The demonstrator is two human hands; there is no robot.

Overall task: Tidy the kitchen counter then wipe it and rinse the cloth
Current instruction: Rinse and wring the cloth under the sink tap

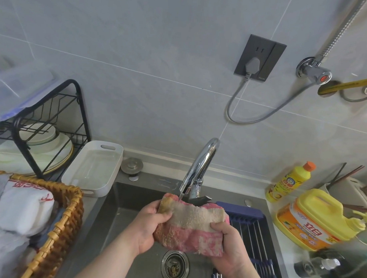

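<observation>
Spanning the gap between the two hands, the cloth (191, 226) was held over the sink (122, 209), its long axis running left to right and tilted a little down toward the right. The left hand (148, 225) gripped the left end, thumb on top and fingers curled beneath; the right hand (229, 247) gripped the lower right corner in the same fashion, slightly nearer to the viewer. The cloth's far upper edge lay just below the spout of the faucet (200, 166), touching or nearly touching it; no stream of water could be made out with certainty. The drain (175, 266) sat directly beneath the cloth, on the near side. Both hands were equally placed on the cloth, so rinsing probably depended on keeping its middle under the spout, which stood on the far side of the hands. Detergent bottles (313, 220) stood on the surface to the right, well apart from the cloth.
</observation>
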